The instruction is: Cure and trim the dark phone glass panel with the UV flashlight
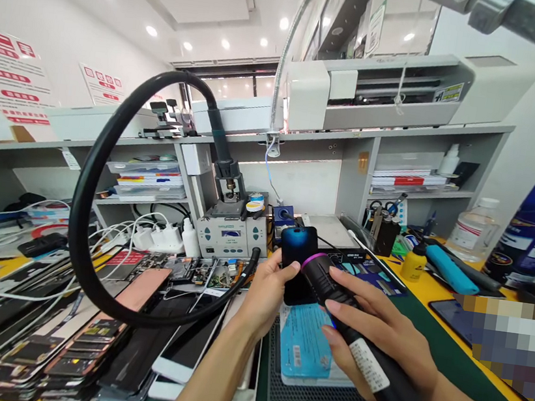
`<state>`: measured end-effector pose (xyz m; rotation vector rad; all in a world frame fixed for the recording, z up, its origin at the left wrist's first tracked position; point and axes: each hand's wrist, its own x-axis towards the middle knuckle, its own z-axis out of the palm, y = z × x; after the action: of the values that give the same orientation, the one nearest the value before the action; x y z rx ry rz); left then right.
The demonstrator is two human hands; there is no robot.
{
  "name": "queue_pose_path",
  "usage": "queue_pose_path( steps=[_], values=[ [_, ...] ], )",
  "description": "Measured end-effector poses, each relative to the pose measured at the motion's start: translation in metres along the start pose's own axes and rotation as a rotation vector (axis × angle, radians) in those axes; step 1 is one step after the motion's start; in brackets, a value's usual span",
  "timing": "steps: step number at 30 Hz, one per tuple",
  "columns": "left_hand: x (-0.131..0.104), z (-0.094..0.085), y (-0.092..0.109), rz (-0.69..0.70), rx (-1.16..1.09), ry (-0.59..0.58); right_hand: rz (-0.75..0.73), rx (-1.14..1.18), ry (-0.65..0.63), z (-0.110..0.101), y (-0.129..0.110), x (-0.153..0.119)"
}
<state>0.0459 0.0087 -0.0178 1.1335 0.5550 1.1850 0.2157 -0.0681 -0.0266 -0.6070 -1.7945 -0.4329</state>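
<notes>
hands both grasping: left hand (270, 287) grips one dark phone (298, 260), right hand (378, 337) one black torch (335, 288).

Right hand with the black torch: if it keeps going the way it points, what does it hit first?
Most likely the dark phone held up by the left hand. The right hand aims the torch up-left, its purple-ringed head right at the phone's face; whether they touch is unclear.

The phone (297, 257) is partly hidden behind the torch (354, 324) and the left hand (262, 292). The torch's rear runs off the bottom edge. A pixelated patch (509, 344) blurs the bench at right; wall poster (10, 78) text is unreadable.
</notes>
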Motion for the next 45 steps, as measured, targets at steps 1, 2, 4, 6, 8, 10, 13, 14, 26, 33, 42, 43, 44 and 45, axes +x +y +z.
queue_pose_path(
  steps=[1, 2, 4, 6, 8, 10, 13, 14, 26, 33, 42, 43, 44, 45],
  values=[
    [0.001, -0.001, 0.001, -0.004, -0.023, 0.010, 0.013, -0.005, 0.008, -0.001, 0.000, 0.001],
    [0.001, -0.002, 0.001, -0.010, -0.043, 0.020, 0.023, -0.009, 0.001, -0.001, 0.000, 0.003],
    [0.002, -0.003, 0.002, -0.015, -0.062, 0.030, 0.032, -0.017, -0.030, -0.002, 0.000, 0.005],
    [0.002, -0.003, 0.003, -0.010, -0.053, 0.023, 0.026, -0.022, -0.018, -0.003, 0.000, 0.007],
    [0.002, -0.003, 0.002, -0.001, -0.037, 0.015, 0.019, -0.028, 0.016, -0.003, 0.000, 0.008],
    [0.002, -0.004, 0.002, 0.002, -0.033, 0.017, 0.011, -0.032, 0.023, -0.005, -0.001, 0.009],
    [0.003, -0.006, 0.002, 0.004, -0.045, 0.024, 0.000, -0.016, -0.001, -0.008, -0.004, 0.011],
    [0.003, -0.007, 0.003, 0.008, -0.045, 0.027, 0.001, -0.006, -0.010, -0.008, -0.004, 0.011],
    [0.003, -0.009, 0.005, 0.042, 0.002, 0.018, -0.012, 0.022, -0.060, -0.008, -0.005, 0.000],
    [0.003, -0.010, 0.006, 0.037, 0.000, 0.009, -0.023, -0.017, -0.043, -0.011, -0.007, 0.006],
    [0.003, -0.010, 0.010, 0.041, -0.004, 0.004, -0.029, -0.019, -0.048, -0.011, -0.008, 0.005],
    [0.003, -0.010, 0.010, 0.040, -0.005, 0.002, -0.035, -0.026, -0.051, -0.011, -0.008, 0.005],
    [0.003, -0.010, 0.011, 0.038, -0.006, -0.001, -0.042, -0.035, -0.052, -0.011, -0.008, 0.005],
    [0.003, -0.010, 0.011, 0.037, -0.006, -0.006, -0.048, -0.044, -0.053, -0.011, -0.008, 0.004]
  ],
)
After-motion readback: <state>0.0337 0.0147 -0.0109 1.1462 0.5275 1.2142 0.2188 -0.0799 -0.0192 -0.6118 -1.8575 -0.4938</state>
